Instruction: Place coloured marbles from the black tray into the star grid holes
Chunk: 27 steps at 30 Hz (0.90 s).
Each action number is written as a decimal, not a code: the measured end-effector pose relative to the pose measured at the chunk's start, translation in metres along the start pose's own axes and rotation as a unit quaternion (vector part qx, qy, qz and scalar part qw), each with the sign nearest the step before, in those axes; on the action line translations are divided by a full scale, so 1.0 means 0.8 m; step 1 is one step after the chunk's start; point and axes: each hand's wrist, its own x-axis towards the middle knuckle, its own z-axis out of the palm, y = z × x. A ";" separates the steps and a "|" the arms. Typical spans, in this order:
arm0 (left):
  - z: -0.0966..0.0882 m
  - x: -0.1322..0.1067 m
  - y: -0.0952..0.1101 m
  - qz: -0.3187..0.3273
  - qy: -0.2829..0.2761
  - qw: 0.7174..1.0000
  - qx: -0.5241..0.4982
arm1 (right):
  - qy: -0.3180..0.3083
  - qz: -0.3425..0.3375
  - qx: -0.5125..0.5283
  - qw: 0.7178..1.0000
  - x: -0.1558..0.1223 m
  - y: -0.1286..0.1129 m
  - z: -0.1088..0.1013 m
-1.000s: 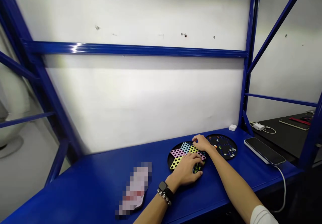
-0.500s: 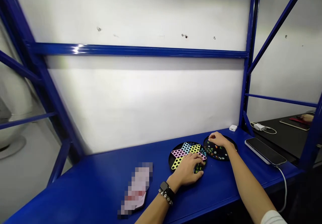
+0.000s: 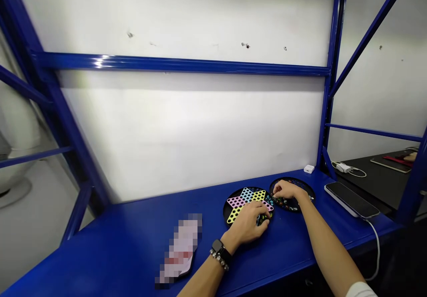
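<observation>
A round black tray holds a Chinese checkers board (image 3: 245, 194), a star with pink, yellow and blue points full of dark holes. My left hand (image 3: 251, 217) lies over the near part of this board, hiding much of it. Its fingers are bent a little and the thumb stands apart; I see nothing held. Just to the right sits a second round black tray (image 3: 310, 189) with many small coloured marbles in it. Over that tray's left side is my right hand (image 3: 285, 189), fingertips pinched together and pointing down. Whatever is between them is too small to name.
Both trays stand on a blue shelf top (image 3: 133, 234) within a blue metal frame. A phone (image 3: 353, 198) lies on a white block to the right, with a cable hanging down. A white charger (image 3: 309, 169) sits behind. A blurred-out pinkish flat object (image 3: 183, 248) lies left.
My right hand has moved left and lower, down to the marble tray's left side, fingertips now pointing downward. My left hand's thumb and fingers have drawn slightly closer together over the board.
</observation>
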 end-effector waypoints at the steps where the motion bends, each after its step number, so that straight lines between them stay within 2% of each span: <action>1: 0.000 0.000 0.000 -0.001 -0.002 1.000 0.002 | -0.001 0.004 0.002 1.000 0.000 0.000 0.000; 6: 0.000 0.000 -0.002 -0.001 -0.006 1.000 0.000 | 0.004 0.003 0.026 1.000 -0.001 0.000 0.002; 14: -0.001 0.000 0.002 0.001 -0.012 1.000 0.005 | 0.086 -0.024 0.014 0.996 -0.008 -0.003 -0.007; 18: 0.000 0.000 0.001 -0.007 -0.015 1.000 0.009 | 0.041 -0.017 -0.008 0.999 -0.020 -0.010 -0.011; 21: 0.001 -0.001 0.000 -0.007 -0.011 1.000 0.007 | 0.015 -0.001 -0.040 0.999 -0.029 -0.020 -0.003; 23: 0.002 -0.001 -0.001 -0.005 -0.008 1.000 0.002 | 0.032 0.016 -0.065 0.997 -0.035 -0.029 0.007; 27: 0.003 -0.001 -0.002 -0.006 -0.010 1.000 -0.005 | 0.107 0.058 -0.150 0.981 -0.048 -0.048 0.024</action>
